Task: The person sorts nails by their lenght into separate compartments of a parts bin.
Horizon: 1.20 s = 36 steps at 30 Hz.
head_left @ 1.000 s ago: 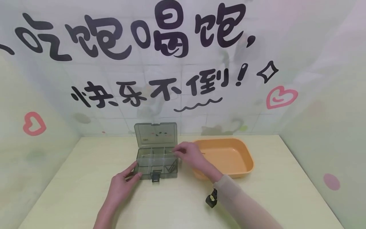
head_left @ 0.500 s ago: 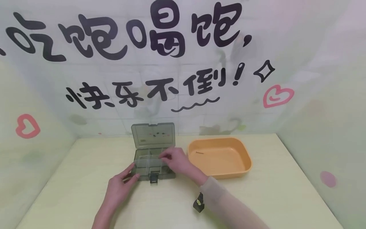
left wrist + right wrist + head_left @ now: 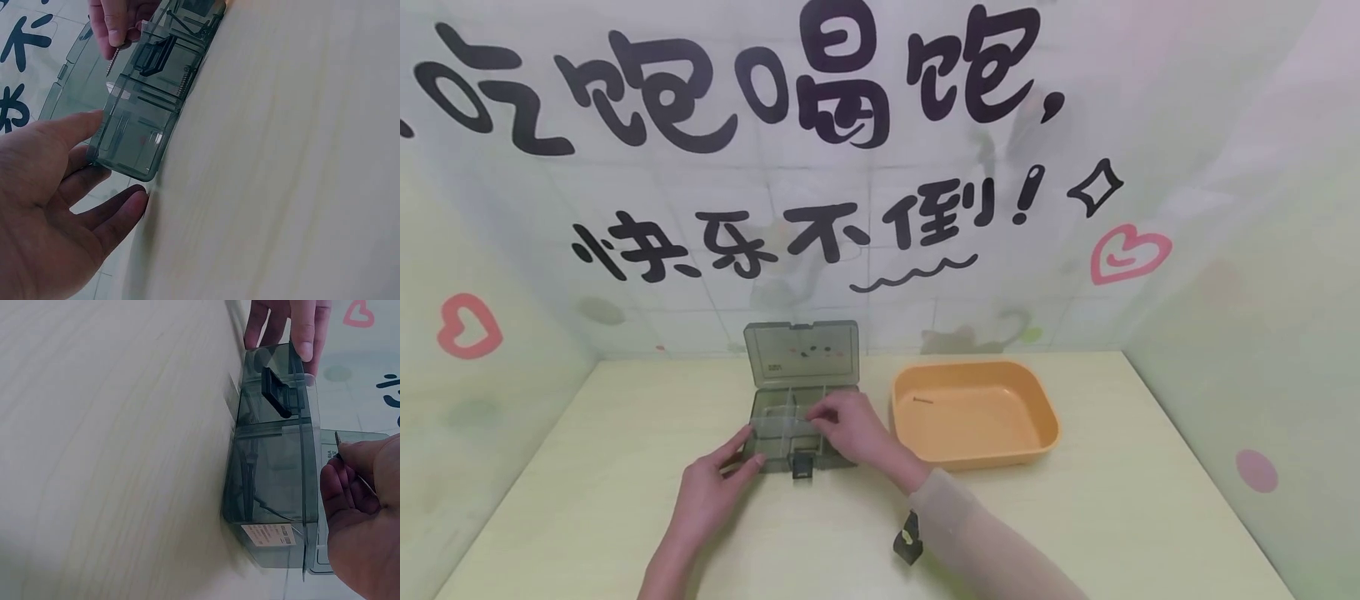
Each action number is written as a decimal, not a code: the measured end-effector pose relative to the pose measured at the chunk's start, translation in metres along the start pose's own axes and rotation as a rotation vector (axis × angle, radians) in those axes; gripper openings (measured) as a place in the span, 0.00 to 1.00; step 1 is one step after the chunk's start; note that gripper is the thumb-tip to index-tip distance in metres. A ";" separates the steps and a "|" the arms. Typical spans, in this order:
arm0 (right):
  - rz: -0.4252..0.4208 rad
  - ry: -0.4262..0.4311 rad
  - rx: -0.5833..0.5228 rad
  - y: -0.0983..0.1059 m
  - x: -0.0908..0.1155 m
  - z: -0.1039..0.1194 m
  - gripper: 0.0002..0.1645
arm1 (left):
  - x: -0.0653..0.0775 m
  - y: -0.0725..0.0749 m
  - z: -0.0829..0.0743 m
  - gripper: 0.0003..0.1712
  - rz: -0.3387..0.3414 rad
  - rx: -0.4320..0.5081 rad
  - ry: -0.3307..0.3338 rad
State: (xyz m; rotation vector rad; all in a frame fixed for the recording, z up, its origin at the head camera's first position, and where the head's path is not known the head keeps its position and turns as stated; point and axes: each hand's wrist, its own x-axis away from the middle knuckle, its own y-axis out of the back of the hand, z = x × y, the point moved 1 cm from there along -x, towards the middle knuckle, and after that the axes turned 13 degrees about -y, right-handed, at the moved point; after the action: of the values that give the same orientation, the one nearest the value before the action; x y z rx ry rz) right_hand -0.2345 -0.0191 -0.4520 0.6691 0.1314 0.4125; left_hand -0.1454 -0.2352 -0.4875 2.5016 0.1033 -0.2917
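A smoky grey, see-through compartment box (image 3: 770, 450) stands on the table with its lid (image 3: 805, 354) raised at the back. My left hand (image 3: 706, 492) grips its left end, thumb at the rim and fingers along the end wall. Between thumb and fingers, my right hand (image 3: 850, 429) pinches a screw (image 3: 111, 62) over the box's middle, its threaded tip pointing down in the left wrist view. Dark long pieces (image 3: 250, 478) lie in the right front compartment, and a threaded screw (image 3: 184, 81) lies in the middle front one.
Right of the box stands an orange tray (image 3: 1051, 417) with one screw (image 3: 922, 401) in it. A black latch (image 3: 802, 465) sticks out at the box's front. Near the right sleeve hangs a small black object (image 3: 908, 542). A lettered wall (image 3: 820, 308) closes the back.
My right hand has moved left with the screw, from the box's right edge to over its middle. The left hand has kept its hold on the box.
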 end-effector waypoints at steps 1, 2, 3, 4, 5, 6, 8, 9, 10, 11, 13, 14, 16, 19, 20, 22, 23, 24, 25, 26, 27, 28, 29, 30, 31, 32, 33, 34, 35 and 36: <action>0.003 0.002 0.002 0.000 0.000 0.000 0.07 | 0.000 0.000 0.000 0.33 -0.001 0.001 -0.003; 0.005 0.006 0.003 -0.001 0.001 0.001 0.07 | 0.000 0.000 -0.001 0.33 -0.003 0.003 -0.005; 0.008 0.006 0.003 -0.001 0.001 0.001 0.07 | -0.001 0.000 -0.001 0.33 -0.005 0.004 -0.009; 0.011 0.005 0.003 -0.001 0.001 0.001 0.07 | -0.001 -0.001 -0.002 0.33 -0.008 0.005 -0.010; 0.014 0.002 0.003 -0.001 0.001 0.001 0.07 | -0.001 -0.001 -0.003 0.33 -0.009 0.004 -0.010; 0.016 -0.001 0.006 -0.001 0.001 0.001 0.07 | -0.001 -0.001 -0.003 0.33 -0.010 0.005 -0.010; 0.017 -0.003 0.006 -0.002 0.001 0.001 0.07 | -0.001 -0.001 -0.004 0.33 -0.008 0.004 -0.008; 0.019 -0.005 0.005 -0.002 0.001 0.001 0.07 | -0.001 -0.001 -0.004 0.33 -0.005 0.003 -0.007; 0.020 -0.004 0.003 -0.002 0.001 0.000 0.08 | -0.001 -0.001 -0.004 0.33 -0.002 0.002 -0.001; 0.021 -0.002 0.001 -0.002 0.001 -0.001 0.08 | -0.001 -0.001 -0.004 0.33 0.002 0.001 0.005; 0.024 0.005 -0.009 -0.001 0.001 -0.003 0.09 | -0.001 -0.001 -0.004 0.33 0.008 -0.003 0.016; 0.023 0.011 -0.013 0.000 0.002 -0.003 0.09 | -0.001 -0.001 -0.004 0.33 0.009 -0.003 0.021; 0.017 0.027 -0.019 0.003 0.004 -0.005 0.10 | 0.000 -0.001 -0.003 0.33 0.012 -0.003 0.026; 0.021 0.052 -0.030 0.009 0.010 -0.007 0.10 | 0.000 -0.002 -0.003 0.33 0.012 0.000 0.026; 0.023 0.059 -0.033 0.011 0.012 -0.007 0.10 | 0.000 -0.002 -0.002 0.33 0.011 0.003 0.026; 0.029 0.066 -0.039 0.016 0.015 -0.009 0.10 | -0.001 -0.002 -0.003 0.33 0.011 -0.001 0.024; 0.031 0.068 -0.043 0.019 0.016 -0.010 0.10 | -0.001 -0.002 -0.003 0.33 0.010 -0.001 0.022; 0.030 0.073 -0.043 0.021 0.017 -0.011 0.10 | -0.001 -0.002 -0.003 0.33 0.009 -0.002 0.020; 0.028 0.076 -0.046 0.024 0.018 -0.012 0.10 | -0.002 -0.001 -0.003 0.33 0.009 0.000 0.021; 0.025 0.077 -0.049 0.027 0.019 -0.014 0.10 | -0.002 -0.001 -0.004 0.33 0.010 -0.003 0.024; 0.020 0.077 -0.053 0.030 0.020 -0.016 0.09 | -0.002 -0.001 -0.004 0.33 0.013 -0.006 0.027; 0.016 0.074 -0.058 0.034 0.021 -0.017 0.09 | -0.002 0.000 -0.004 0.33 0.015 -0.007 0.030; 0.007 0.078 -0.063 0.038 0.022 -0.019 0.09 | -0.002 0.000 -0.004 0.33 0.019 -0.006 0.039; -0.002 0.079 -0.071 0.042 0.023 -0.021 0.08 | -0.002 0.000 -0.005 0.33 0.022 -0.010 0.046; -0.009 0.068 -0.084 0.047 0.024 -0.022 0.08 | -0.002 0.001 -0.005 0.34 0.024 -0.013 0.052; -0.020 0.057 -0.096 0.051 0.025 -0.025 0.08 | -0.002 0.001 -0.005 0.34 0.025 -0.014 0.056; -0.033 0.042 -0.108 0.056 0.027 -0.027 0.07 | -0.001 0.001 -0.005 0.34 0.026 -0.012 0.058; -0.048 0.025 -0.118 0.060 0.028 -0.030 0.07 | -0.001 0.001 -0.005 0.34 0.027 -0.012 0.060; -0.067 0.011 -0.124 0.064 0.028 -0.033 0.07 | -0.001 0.002 -0.005 0.34 0.026 -0.009 0.061; -0.084 -0.010 -0.126 0.067 0.029 -0.037 0.07 | -0.001 0.002 -0.005 0.34 0.022 -0.009 0.058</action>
State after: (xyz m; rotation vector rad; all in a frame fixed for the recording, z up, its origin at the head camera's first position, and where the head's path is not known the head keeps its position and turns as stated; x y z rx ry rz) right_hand -0.2396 0.0611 -0.4381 0.5395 0.1224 0.3332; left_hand -0.1448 -0.2340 -0.4826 2.5009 0.1003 -0.2088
